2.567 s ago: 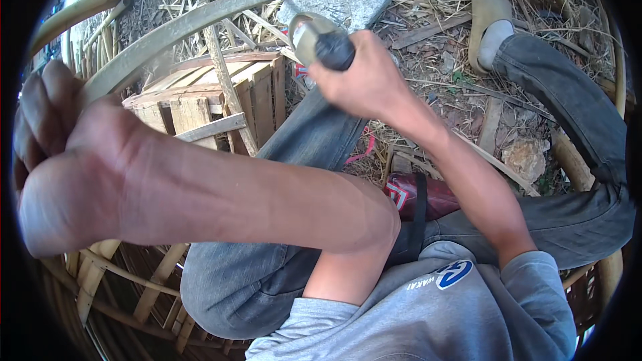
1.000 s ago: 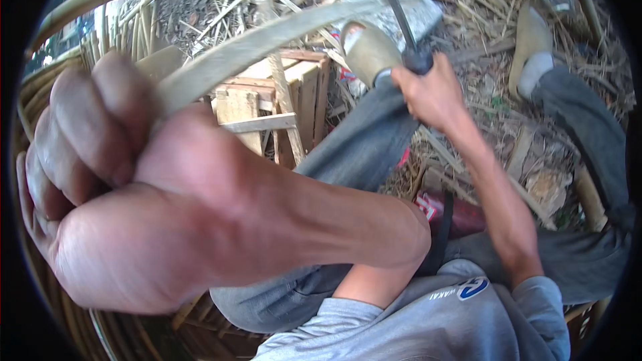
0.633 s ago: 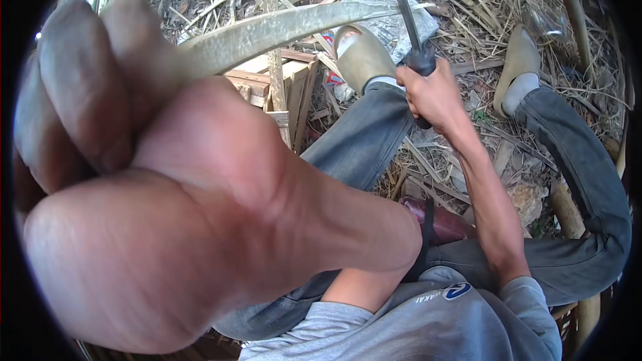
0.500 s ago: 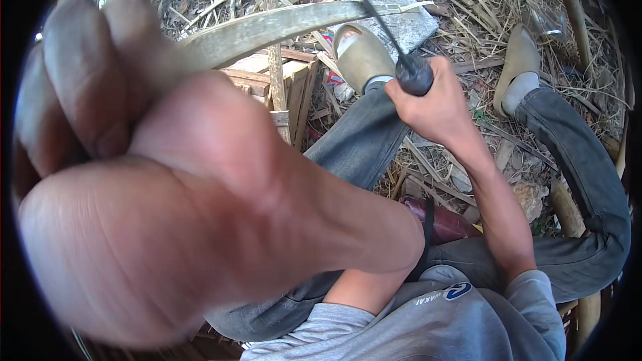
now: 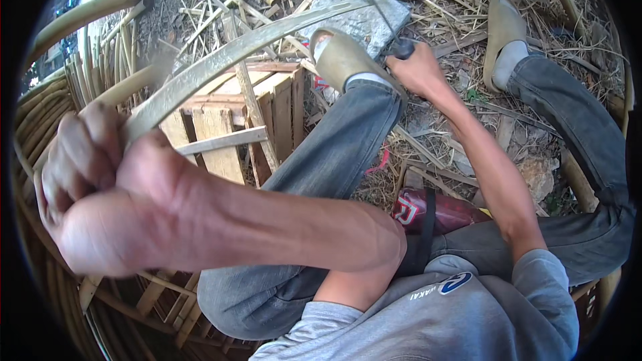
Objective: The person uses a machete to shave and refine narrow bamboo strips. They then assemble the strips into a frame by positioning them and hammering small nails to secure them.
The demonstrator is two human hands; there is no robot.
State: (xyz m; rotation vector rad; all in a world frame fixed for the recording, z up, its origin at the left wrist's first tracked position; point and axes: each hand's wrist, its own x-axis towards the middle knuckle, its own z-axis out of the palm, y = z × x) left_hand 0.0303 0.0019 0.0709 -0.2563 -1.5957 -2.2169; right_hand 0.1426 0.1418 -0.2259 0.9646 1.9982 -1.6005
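Over the littered ground ahead of the seated person, both arms are up and loaded. Left hand [image 5: 114, 197]: raised high at far left, close to the camera, palm heel and inner wrist toward the lens, fingers curled in and clamped round the near end of a split-bamboo strip [image 5: 214, 70]. Left elbow is sharply bent, forearm running across above the left thigh. Strip leaves the fist up and to the right in a shallow arc, passing above the slatted wooden crate [image 5: 217, 140], thin end over the pale stone slab [image 5: 351, 27]. Right hand [image 5: 420, 72]: farther out, fist wrapped on the dark handle of a knife [image 5: 402, 48], arm reaching forward with only a slight elbow bend. Blade slants away up-left from the fist and crosses the strip's thin end in view; can't tell from here if they touch. Left clog [image 5: 348, 60] sits just short of the slab, right clog [image 5: 503, 30] well apart to its right. Dark red pouch [image 5: 448, 212] rests at the lap, black strap [image 5: 428, 227] across it.
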